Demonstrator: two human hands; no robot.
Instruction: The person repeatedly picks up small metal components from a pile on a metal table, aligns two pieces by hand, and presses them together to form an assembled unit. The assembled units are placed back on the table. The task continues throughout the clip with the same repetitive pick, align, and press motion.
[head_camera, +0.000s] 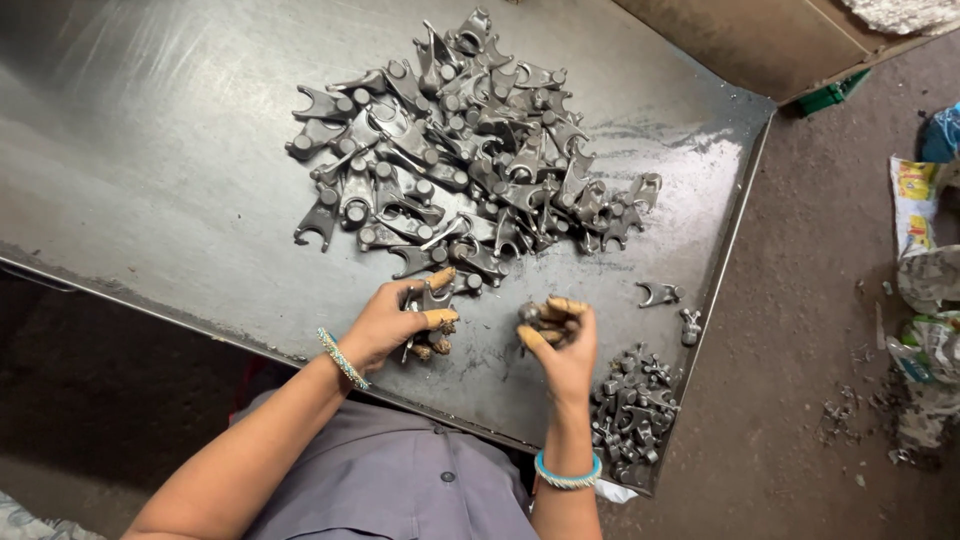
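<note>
Your left hand (392, 322) is closed on a dark forked casting (432, 300) at the near edge of the steel table (150, 170), fingers wrapped around it, with several fingertips capped in tan covers. Your right hand (560, 335) is pinched narrow around a smaller grey part (530, 314), held at its 9 o'clock side, just above the table. The 2 hands sit near each other but apart. The main pile (470, 150) of like castings lies at 12 o'clock from both hands; its nearest pieces are just beside your left hand, so the left is the nearer. The held casting's long axis cannot be told, since your fingers hide most of it. The castings look dull grey, rough, each with a fork at 1 end and a round boss at the other. A second heap (632, 415) lies at 5 o'clock from your right hand, at the table's corner. 2 loose pieces (672, 305) lie at 3 o'clock.
</note>
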